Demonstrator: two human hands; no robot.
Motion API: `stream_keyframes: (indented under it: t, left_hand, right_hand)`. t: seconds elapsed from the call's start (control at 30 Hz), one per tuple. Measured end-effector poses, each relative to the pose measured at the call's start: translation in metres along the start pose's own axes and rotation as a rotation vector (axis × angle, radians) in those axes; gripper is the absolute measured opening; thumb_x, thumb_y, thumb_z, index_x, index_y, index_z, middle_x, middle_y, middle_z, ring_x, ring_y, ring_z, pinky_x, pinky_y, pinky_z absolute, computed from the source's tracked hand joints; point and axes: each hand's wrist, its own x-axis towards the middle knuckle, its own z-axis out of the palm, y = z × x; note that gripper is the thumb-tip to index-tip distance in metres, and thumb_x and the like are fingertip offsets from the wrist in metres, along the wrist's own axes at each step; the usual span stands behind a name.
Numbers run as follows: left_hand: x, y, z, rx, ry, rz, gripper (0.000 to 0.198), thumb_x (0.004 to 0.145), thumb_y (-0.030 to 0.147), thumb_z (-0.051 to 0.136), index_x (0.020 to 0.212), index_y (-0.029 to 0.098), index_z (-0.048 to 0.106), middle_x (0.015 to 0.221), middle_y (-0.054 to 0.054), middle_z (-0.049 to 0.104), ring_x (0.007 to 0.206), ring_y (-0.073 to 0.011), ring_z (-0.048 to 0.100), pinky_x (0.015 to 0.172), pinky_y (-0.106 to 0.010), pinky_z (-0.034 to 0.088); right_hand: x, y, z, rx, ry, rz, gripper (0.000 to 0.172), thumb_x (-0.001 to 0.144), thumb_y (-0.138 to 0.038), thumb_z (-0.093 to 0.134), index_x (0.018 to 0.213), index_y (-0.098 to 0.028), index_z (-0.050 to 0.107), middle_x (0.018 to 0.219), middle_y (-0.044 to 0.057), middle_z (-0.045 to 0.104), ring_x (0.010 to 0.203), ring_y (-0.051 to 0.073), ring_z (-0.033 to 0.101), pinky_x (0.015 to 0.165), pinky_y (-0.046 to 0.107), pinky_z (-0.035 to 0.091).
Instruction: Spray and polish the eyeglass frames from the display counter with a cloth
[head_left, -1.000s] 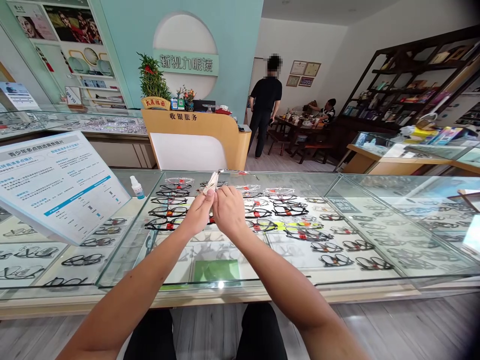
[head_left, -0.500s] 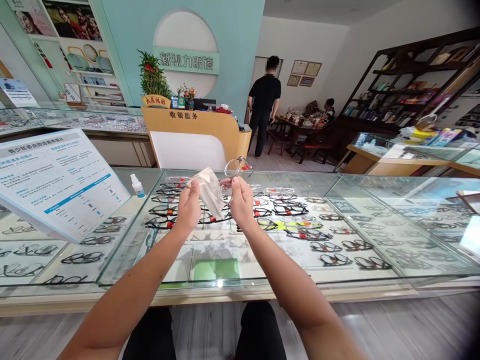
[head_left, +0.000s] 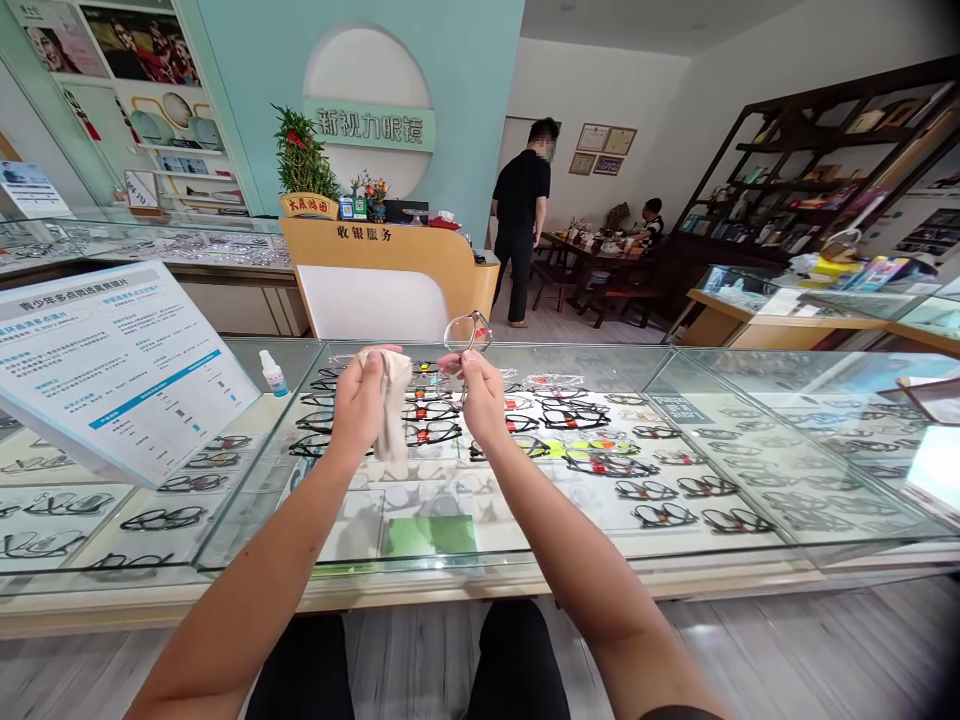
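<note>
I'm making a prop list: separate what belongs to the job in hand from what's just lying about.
In the job, by the grip on them:
beige cloth, in the left hand
eyeglasses, raised in the right hand

Probably just lying about:
white bottle, untouched
printed sign
black-framed eyeglasses in the glass display case
green card

An eyewear shop, spectacle frames (head_left: 575, 415) filling a glass showcase (head_left: 345, 572)
</note>
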Motion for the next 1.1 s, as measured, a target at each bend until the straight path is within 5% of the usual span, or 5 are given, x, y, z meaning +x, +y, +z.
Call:
stream_keyframes:
  t: [0.3,0.47,0.63,0.77,1.1]
  left_hand:
    - [0.003,0.032,-0.093,0.632,-0.098,-0.154,0.038,0.084,0.05,0.073,0.114,0.027,0.074,0.072,0.003,0.057,0.063,-0.0189,0.053,0.059,-0.029,0.039]
    - [0.007,-0.004,-0.162,1.047,-0.203,-0.272,0.057,0.082,0.036,0.059,0.138,0.025,0.066,0.104,-0.007,0.076,0.08,-0.0296,0.069,0.069,-0.037,0.049]
    - [0.003,-0.043,-0.204,1.233,-0.342,-0.29,0.071,0.09,0.036,0.048,0.156,0.014,0.055,0.146,-0.025,0.065,0.115,-0.0418,0.073,0.084,-0.049,0.057]
    - [-0.007,-0.042,-0.202,1.348,-0.31,-0.162,0.07,0.101,0.047,0.038,0.159,0.011,0.055,0.153,-0.028,0.06,0.127,-0.0477,0.068,0.097,-0.057,0.055]
    - [0.007,-0.009,-0.127,0.961,-0.075,0.389,0.035,0.096,0.022,0.054,0.121,0.023,0.077,0.11,-0.011,0.074,0.092,-0.0278,0.071,0.085,-0.04,0.051]
  right_hand:
    - [0.009,0.002,-0.004,0.058,-0.075,0.018,0.057,0.102,-0.069,0.059,0.082,-0.022,0.084,0.091,0.008,0.075,0.09,0.024,0.067,0.09,0.04,0.055]
    - [0.012,0.005,-0.003,0.105,-0.094,0.033,0.057,0.099,-0.071,0.062,0.081,-0.022,0.084,0.092,0.008,0.076,0.089,0.024,0.068,0.09,0.04,0.056]
    - [0.012,0.01,-0.001,0.112,-0.105,0.032,0.058,0.099,-0.073,0.061,0.084,-0.022,0.085,0.092,0.007,0.075,0.088,0.023,0.068,0.09,0.039,0.056]
    - [0.013,0.013,-0.001,0.108,-0.109,0.031,0.058,0.1,-0.071,0.061,0.084,-0.021,0.085,0.091,0.006,0.074,0.088,0.022,0.067,0.09,0.038,0.054]
    - [0.025,0.001,-0.015,0.153,-0.322,0.118,0.063,0.093,-0.078,0.065,0.081,-0.02,0.085,0.085,0.008,0.079,0.081,0.02,0.063,0.085,0.036,0.052]
